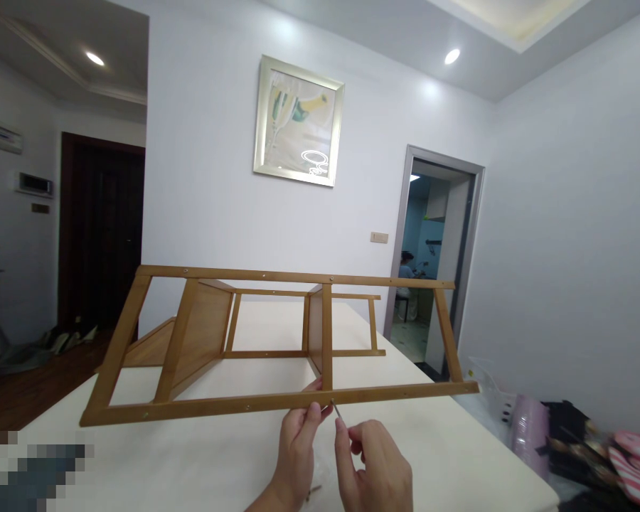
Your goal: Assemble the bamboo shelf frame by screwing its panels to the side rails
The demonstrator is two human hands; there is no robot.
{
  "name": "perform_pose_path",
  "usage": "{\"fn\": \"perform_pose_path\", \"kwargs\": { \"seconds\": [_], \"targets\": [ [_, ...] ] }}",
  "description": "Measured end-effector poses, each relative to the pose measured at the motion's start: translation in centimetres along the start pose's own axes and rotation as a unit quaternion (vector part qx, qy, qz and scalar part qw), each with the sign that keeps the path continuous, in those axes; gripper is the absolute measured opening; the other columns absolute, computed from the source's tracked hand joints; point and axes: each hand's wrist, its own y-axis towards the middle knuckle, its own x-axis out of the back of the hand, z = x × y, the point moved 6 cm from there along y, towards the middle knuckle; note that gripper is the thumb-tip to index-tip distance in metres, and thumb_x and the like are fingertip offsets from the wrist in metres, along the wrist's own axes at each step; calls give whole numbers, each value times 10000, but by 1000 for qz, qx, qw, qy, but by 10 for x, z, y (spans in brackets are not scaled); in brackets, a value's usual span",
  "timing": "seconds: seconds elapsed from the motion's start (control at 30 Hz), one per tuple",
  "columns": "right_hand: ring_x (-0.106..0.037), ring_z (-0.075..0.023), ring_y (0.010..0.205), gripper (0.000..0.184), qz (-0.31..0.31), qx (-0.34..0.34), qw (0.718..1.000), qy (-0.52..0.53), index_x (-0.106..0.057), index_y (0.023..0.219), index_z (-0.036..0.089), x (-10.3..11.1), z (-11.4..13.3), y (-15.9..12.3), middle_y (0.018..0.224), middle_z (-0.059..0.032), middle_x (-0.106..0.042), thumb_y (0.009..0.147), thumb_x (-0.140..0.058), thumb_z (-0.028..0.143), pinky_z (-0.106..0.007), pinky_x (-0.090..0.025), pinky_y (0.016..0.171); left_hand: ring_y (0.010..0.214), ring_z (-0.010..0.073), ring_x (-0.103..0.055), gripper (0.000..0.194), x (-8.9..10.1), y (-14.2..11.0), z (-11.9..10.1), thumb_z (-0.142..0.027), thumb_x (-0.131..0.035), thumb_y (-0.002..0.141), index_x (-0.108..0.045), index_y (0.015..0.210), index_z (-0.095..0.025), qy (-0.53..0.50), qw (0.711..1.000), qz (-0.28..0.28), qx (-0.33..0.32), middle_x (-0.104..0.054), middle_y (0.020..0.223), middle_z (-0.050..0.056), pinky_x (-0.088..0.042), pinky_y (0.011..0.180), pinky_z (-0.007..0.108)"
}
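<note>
A brown wooden shelf frame [208, 405] lies on its side on the white table, with panels such as this shelf board [203, 334] set between its two ladder-like sides. My left hand [299, 441] is closed around the near lower rail, its thumb in front and fingers partly hidden behind the wood. Pinched in my right hand [376, 462] is a thin metal hex key [338, 411]. Its tip meets the rail at the joint below an upright crossbar [327, 334]. Small screws [313, 489] lie on the table below my hands.
The white table [459, 455] extends under the frame. Another wooden panel [152, 345] rests behind its left end. Bags and a pink wrapped roll [530, 434] are beside the table's right edge. Beyond a doorway [421, 249], a person sits in another room.
</note>
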Motion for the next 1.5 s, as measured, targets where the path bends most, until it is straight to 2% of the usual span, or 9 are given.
{"fn": "perform_pose_path", "kwargs": {
  "seconds": [0.27, 0.53, 1.03, 1.27, 1.5],
  "targets": [
    [-431, -102, 446, 301, -10, 22, 999, -46, -448, 632, 208, -2, 4, 3, 530, 31, -453, 923, -493, 272, -247, -310, 463, 1093, 281, -597, 497, 2, 1, 1, -458, -657, 789, -650, 1184, -156, 3, 1000, 2, -1, -659, 1172, 136, -468, 981, 415],
    [-417, -105, 405, 339, -6, 6, 998, -59, -433, 612, 216, -8, 4, 0, 481, 43, -434, 941, -457, 291, -248, -295, 448, 1105, 289, -593, 497, 2, 1, 3, -463, -679, 764, -668, 1151, -151, -2, 1000, 1, 7, -674, 1144, 133, -464, 984, 411],
    [-418, -120, 359, 337, 58, -140, 988, 22, -390, 623, 246, -18, -7, -5, 444, 40, -486, 940, -435, 353, -239, -297, 394, 1033, 270, -617, 523, -1, -1, 0, -486, -672, 758, -665, 1152, -143, 11, 1000, -5, 10, -692, 1084, 127, -467, 967, 405],
    [-436, -114, 408, 313, 32, -111, 993, 20, -393, 646, 238, -18, -3, -4, 491, 34, -488, 944, -416, 330, -233, -315, 420, 1042, 278, -615, 541, -2, -1, -1, -506, -691, 731, -676, 1133, -146, 6, 1000, -3, 9, -700, 1064, 125, -475, 948, 393],
    [-496, -125, 508, 254, -8, -61, 998, -2, -474, 705, 217, -11, 9, -2, 584, 8, -501, 944, -436, 295, -254, -338, 482, 907, 259, -643, 540, -1, -2, -3, -492, -683, 744, -670, 1144, -129, 26, 1000, -7, 8, -716, 881, 99, -502, 886, 384]
  ]
}}
